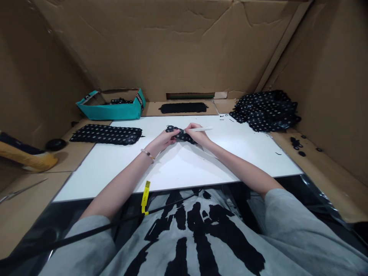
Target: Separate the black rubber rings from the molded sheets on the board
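Observation:
Above the middle of the white board (172, 168), my left hand (165, 138) grips a small black piece with pale dots (186, 136) between thumb and fingers. Closed around a slim white pen-shaped tool (202, 129), my right hand (197, 134) brings its tip to the dotted piece. Whether the tip touches it I cannot tell, and part of the piece is hidden by my fingers. To the left of my hands lies a longer black dotted strip (106, 134), with ragged edges.
A teal box (112, 112) holding dotted pieces stands back left. A black strip (184, 107) lies behind the board. Back right is a heap of dotted pieces (266, 111); black scraps (296, 143) lie nearby. Scissors (21, 190) and a yellow bottle (28, 153) are left. Cardboard walls (172, 46) surround everything.

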`<state>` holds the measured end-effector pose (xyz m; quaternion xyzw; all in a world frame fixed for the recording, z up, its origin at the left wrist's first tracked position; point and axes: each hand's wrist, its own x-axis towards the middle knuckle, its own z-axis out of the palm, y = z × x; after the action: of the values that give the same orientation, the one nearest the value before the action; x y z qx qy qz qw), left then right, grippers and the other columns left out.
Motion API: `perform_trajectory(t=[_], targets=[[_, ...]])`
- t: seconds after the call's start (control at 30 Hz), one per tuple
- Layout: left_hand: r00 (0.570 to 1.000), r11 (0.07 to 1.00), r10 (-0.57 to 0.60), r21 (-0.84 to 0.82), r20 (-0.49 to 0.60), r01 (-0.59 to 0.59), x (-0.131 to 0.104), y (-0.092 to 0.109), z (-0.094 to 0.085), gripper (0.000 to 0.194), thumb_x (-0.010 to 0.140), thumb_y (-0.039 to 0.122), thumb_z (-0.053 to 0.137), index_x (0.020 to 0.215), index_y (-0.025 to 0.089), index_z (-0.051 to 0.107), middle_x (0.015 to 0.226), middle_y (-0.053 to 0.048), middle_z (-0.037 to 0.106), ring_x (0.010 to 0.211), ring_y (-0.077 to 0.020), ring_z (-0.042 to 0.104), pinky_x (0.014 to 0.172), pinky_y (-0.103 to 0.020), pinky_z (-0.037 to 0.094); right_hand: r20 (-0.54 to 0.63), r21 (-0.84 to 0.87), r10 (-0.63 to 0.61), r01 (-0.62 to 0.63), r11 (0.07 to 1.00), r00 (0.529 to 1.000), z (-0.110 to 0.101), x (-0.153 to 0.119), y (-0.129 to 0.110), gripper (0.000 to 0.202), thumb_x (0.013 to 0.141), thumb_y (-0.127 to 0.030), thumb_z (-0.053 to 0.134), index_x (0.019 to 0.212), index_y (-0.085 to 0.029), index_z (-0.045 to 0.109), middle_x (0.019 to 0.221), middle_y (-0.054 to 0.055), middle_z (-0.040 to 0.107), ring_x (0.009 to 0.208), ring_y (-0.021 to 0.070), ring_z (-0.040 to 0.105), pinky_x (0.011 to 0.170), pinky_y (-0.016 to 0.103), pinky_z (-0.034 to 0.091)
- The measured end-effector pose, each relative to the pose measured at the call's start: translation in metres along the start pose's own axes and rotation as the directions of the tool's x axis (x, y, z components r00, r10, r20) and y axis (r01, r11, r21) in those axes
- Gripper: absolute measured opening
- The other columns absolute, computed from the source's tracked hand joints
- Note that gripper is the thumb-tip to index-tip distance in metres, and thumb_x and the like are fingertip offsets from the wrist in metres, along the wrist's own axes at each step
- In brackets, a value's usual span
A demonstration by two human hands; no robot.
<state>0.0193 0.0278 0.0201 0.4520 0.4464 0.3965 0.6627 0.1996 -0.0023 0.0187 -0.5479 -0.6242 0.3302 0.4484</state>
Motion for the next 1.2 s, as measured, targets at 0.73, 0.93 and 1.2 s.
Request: perform_trajectory(t=[0.73,0.93,1.2], targets=[[0.987,0.871,0.050,0.476,0.154,-0.118,-0.011,0.019,-0.008,0.034,0.073,0.032,0.083,0.061,0.018,0.054,0.053,0.001,0.047,0.046,-0.0084,0.037,0.042,-0.023,0.023,0.093,0.063,0.028,-0.034,0.997,0.995,0.001,0.009,0.008,0.011,0.071,-0.029,0.058,0.065,-0.021,0.058,0.093,0.001,0.072,0.086,0.0183,0.061,0.080,0.029,0.044],[0.991,0.897,0.050,0.431,0.124,-0.099,-0.006,0.013,-0.011,0.035,0.070,0.034,0.085,0.062,0.017,0.054,0.053,0.002,0.048,0.046,-0.0073,0.036,0.041,-0.021,0.022,0.078,-0.013,0.056,-0.055,0.998,0.995,0.002,0.007,0.007,0.012,0.073,-0.033,0.059,0.068,-0.022,0.060,0.087,-0.001,0.071,0.084,0.0183,0.060,0.082,0.029,0.044],[0.986,0.926,0.034,0.366,0.162,-0.092,0.004,0.003,-0.018,0.037,0.066,0.031,0.087,0.057,0.017,0.055,0.052,0.001,0.048,0.047,-0.0073,0.038,0.041,-0.019,0.024,0.008,-0.323,-0.187,0.179,0.929,0.982,0.012,-0.004,0.007,0.016,0.082,-0.034,0.054,0.071,-0.023,0.057,0.087,0.003,0.069,0.090,0.0219,0.059,0.095,0.037,0.040]])
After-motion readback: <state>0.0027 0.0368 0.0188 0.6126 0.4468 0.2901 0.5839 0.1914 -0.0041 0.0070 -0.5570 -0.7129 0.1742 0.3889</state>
